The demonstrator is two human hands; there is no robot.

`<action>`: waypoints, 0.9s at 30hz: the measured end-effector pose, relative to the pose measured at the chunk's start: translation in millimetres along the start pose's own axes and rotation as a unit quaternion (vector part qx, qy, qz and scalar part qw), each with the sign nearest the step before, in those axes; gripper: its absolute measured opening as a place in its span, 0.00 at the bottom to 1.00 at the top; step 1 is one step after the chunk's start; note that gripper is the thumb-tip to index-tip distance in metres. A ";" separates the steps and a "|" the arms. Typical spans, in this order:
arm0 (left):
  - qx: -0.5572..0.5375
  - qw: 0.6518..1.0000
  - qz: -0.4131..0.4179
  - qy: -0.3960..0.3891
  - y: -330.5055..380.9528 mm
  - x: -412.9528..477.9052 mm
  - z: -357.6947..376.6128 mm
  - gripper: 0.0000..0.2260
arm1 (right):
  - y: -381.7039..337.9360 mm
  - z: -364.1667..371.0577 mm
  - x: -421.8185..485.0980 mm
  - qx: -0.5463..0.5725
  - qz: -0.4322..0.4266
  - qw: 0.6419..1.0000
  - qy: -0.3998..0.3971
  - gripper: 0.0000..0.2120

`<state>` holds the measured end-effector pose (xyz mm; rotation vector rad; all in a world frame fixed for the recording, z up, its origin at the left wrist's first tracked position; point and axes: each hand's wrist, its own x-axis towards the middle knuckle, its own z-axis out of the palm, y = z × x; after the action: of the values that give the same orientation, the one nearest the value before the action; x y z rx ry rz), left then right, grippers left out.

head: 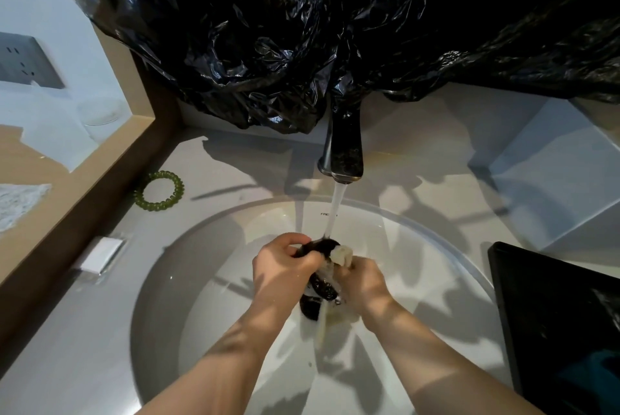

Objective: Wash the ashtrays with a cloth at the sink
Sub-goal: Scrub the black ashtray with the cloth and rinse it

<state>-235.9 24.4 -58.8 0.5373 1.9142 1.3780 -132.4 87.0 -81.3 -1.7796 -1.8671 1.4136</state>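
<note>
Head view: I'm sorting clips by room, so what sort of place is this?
Probably a bathroom washstand: a round white basin set in a grey counter, a tap running into it, and a coiled hair tie lying beside the basin.

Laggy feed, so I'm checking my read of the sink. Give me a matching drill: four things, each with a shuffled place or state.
1 green beaded bracelet
2 dark metal faucet
3 crinkled black plastic sheet
4 dark glossy ashtray

a gripped by the left hand, against the pale cloth in the right hand
b hanging above the faucet
c lying on the grey counter left of the white basin
d running water

Pairs: 1-c, 2-d, 3-b, 4-a
</note>
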 end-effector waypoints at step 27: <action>-0.049 0.999 0.013 0.020 -4.6 -3.7 0.1 0.10 | -10.2 21.7 -3.7 0.263 0.137 0.954 -0.038 0.08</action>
<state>-233.1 20.3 -62.1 0.4919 1.8657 1.4996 -153.5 75.2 -83.6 -1.7574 -1.1343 1.8777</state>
